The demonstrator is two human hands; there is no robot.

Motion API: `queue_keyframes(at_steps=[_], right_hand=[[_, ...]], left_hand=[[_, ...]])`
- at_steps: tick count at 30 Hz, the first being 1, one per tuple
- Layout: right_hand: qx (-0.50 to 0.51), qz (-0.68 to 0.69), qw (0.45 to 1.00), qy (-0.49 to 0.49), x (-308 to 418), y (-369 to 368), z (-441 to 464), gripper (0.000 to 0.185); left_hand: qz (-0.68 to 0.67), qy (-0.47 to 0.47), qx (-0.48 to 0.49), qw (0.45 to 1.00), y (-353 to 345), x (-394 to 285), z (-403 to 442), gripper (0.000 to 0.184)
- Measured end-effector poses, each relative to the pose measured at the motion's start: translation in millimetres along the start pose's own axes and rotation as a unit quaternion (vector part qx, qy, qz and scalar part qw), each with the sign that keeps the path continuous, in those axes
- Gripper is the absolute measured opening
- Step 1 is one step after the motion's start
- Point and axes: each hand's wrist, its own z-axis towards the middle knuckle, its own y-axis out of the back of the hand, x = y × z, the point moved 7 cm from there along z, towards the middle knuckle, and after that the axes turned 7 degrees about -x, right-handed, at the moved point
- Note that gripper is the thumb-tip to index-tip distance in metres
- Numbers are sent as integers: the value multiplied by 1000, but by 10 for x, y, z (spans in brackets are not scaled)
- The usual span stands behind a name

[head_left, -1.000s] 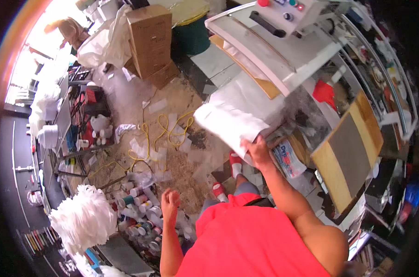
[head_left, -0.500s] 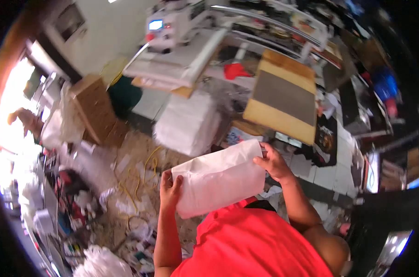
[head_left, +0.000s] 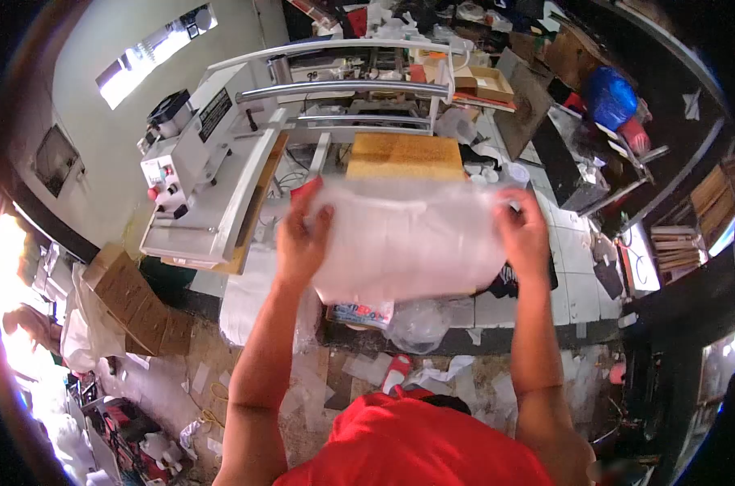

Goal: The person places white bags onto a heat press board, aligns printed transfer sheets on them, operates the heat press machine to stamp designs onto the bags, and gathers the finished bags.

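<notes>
A whitish, slightly see-through sheet (head_left: 412,243), perhaps a plastic bag, is stretched between my hands and smeared by motion. A crease runs along its upper part. My left hand (head_left: 303,239) pinches its upper left corner, thumb toward me. At the upper right corner my right hand (head_left: 523,231) is closed on it, the fingertips partly hidden. Behind the sheet lies a wooden-coloured board (head_left: 406,152), its near part covered from view. The sheet is held up in the air in front of the board.
To the left stands a white press machine (head_left: 222,186) with metal rails (head_left: 343,89). A white wrapped bundle (head_left: 258,304) sits below it, with cardboard boxes (head_left: 128,292) farther left. Scraps litter the floor (head_left: 303,381). Dark cloth (head_left: 505,283) lies right of the sheet.
My view and body have turned toward the press and board. Both hands have raised the sheet and levelled it, so it now hangs in front of the board. The grip stays on both sides.
</notes>
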Motion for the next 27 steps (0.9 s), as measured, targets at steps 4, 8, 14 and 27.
queue_keyframes(at_steps=[4,8,14,27], right_hand=[[-107,139,962,210,785,563,344,20],[-208,204,935,202,694,719,228,26],[21,-19,995,-100,-1212,-525,813,31],[85,-276,957,-13,-3100,-1687,210,38]], left_hand=[[-76,-201,-89,973,271,-1254,397,57],[-130,-144,-111,975,260,-1455,219,67],[42,-11,31,999,-855,384,795,56],[426,-1,192,884,-2069,2687,410,70]])
